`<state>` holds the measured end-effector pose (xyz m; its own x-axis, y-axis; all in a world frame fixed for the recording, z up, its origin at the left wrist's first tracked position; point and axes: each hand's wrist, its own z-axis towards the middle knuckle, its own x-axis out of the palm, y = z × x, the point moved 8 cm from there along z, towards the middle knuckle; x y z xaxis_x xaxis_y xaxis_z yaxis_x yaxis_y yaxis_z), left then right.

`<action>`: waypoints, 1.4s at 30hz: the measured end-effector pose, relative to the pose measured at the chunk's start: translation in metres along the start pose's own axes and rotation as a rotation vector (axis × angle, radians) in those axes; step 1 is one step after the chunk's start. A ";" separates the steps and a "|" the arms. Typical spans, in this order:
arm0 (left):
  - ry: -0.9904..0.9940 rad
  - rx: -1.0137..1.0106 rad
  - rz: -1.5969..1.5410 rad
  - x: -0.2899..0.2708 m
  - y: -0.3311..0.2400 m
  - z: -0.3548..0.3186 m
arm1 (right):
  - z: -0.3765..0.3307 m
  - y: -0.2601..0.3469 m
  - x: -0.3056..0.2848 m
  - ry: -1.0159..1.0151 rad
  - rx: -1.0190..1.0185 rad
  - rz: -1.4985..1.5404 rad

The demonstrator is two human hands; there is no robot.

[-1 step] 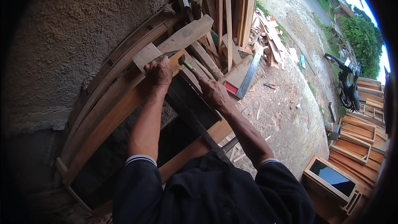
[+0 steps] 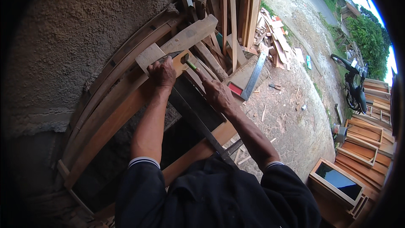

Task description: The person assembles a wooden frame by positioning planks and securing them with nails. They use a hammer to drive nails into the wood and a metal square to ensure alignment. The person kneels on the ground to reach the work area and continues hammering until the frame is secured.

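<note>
My left hand (image 2: 163,74) is closed at the far corner of a wooden frame (image 2: 122,120), beside a light wood piece (image 2: 180,62). What its fingers hold is hidden; a thin dark edge shows just beyond them. In my right hand (image 2: 219,95) is a hammer (image 2: 191,65) with a green section on its handle. Its dark head lies against the light wood piece, just right of my left hand. Below both hands a long dark bar (image 2: 198,124) crosses the frame slantwise toward my body.
A thick beam (image 2: 190,33) lies beyond my hands, with upright planks (image 2: 234,17) behind it. To the right, a try square (image 2: 255,76) rests on a board, and pliers (image 2: 275,87) lie on the ground. Wood offcuts (image 2: 274,38), a motorcycle (image 2: 354,82) and a glazed frame (image 2: 337,181) stand farther off.
</note>
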<state>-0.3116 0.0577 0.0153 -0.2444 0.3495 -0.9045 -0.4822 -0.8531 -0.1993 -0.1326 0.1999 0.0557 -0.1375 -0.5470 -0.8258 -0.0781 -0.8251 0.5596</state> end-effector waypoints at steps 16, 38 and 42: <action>-0.002 0.038 0.052 0.000 -0.007 0.015 | 0.016 -0.010 0.001 -0.009 0.001 0.024; 0.028 0.024 0.046 0.001 -0.007 0.014 | 0.011 -0.013 0.009 0.037 0.017 -0.035; -0.004 0.061 0.067 0.000 -0.007 0.012 | 0.009 -0.009 0.001 0.026 0.029 -0.065</action>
<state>-0.3180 0.0683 0.0212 -0.2811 0.2945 -0.9134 -0.5148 -0.8495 -0.1155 -0.1406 0.2080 0.0499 -0.1056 -0.4965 -0.8616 -0.1148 -0.8546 0.5065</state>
